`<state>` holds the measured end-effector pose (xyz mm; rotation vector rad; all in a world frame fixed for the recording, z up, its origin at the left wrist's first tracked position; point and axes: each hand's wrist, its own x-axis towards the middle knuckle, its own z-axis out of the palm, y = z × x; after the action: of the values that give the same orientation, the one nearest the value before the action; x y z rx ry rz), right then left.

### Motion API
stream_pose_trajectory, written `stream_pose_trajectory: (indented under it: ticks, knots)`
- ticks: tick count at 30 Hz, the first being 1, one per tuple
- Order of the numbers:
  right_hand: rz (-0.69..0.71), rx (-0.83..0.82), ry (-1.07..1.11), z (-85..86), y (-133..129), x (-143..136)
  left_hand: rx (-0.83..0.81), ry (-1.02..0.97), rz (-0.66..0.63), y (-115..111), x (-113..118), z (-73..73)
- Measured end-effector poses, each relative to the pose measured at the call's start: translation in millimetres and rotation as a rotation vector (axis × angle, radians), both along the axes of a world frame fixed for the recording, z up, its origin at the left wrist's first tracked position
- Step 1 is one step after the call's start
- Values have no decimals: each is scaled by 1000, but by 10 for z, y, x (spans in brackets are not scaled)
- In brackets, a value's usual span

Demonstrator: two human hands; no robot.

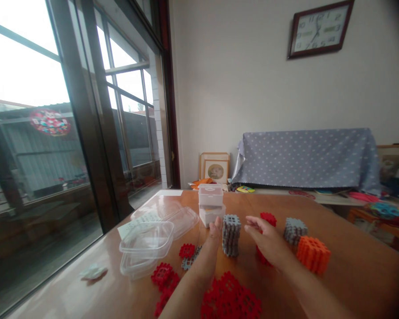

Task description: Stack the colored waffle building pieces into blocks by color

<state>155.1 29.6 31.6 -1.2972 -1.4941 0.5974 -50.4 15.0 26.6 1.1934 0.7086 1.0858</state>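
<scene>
A tall stack of grey square interlocking plastic tiles (231,239) stands upright on the table between my two hands. Just left of it is my left hand (214,235), held on edge with its fingers stretched; I cannot tell whether it touches the stack. My right hand (266,237) hovers to the right with fingers apart and nothing in them, a gap away from the grey stack. Behind and below that hand, a red tile stack (267,218) is partly hidden. Loose red tiles (231,297) lie in a heap in front, and more red tiles (162,274) lie left of my left forearm.
At right stand an orange tile stack (313,254) and a shorter grey stack (295,230). Clear plastic containers (146,239) lie at left, near a small crumpled packet (93,271). Small lidded boxes (210,195) are piled behind my left hand. Window panes border the table's left side.
</scene>
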Motion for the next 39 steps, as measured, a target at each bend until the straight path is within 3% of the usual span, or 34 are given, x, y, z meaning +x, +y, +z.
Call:
stream_pose_trajectory:
  ticks: [7,12,15,20,25,32,39]
  knots:
    - [109,-93,13,-30,-717,-190,-16,45,368,11,-292,181]
    - [213,-122,-103,-216,-845,-264,95,429,531,57,-561,185]
    - [253,-125,-196,-248,-859,-287,245,761,484,67,-639,102]
    - [288,-116,-254,-256,-889,-312,415,1247,290,3,-581,4]
    - [249,-79,-314,-254,-876,-289,450,1468,224,-12,-495,-45]
    - [234,-54,-284,-211,-884,-259,513,1495,275,34,-485,-45]
    - [232,-113,-123,-104,-923,-280,385,979,223,19,-565,-36]
